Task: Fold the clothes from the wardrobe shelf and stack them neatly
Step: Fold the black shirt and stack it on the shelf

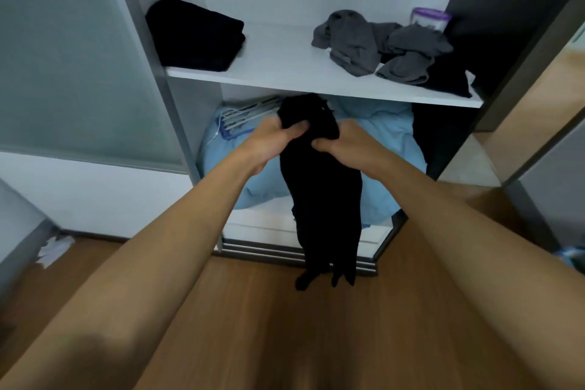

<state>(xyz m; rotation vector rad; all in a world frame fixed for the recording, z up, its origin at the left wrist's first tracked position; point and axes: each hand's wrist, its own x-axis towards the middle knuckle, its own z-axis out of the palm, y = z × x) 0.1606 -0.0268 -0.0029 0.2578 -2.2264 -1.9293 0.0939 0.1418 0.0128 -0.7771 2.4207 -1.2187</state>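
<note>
A long black garment (323, 193) hangs in the air in front of the wardrobe, its lower end dangling just above the floor. My left hand (272, 142) grips its upper part from the left, and my right hand (342, 142) grips it from the right, close beside the left. On the white shelf (278, 63) above lies a folded stack of black clothes (193, 35) at the left. A crumpled heap of grey clothes (376, 41) lies at the right, with a black piece (449, 79) under its edge.
Below the shelf sits a bulky light-blue bundle (383, 136) with white hangers (247, 114) on it. A frosted sliding door (63, 57) stands at the left, a dark panel (500, 9) at the right. A purple-rimmed container (430, 17) is behind the grey heap. Wooden floor (269, 326) lies below.
</note>
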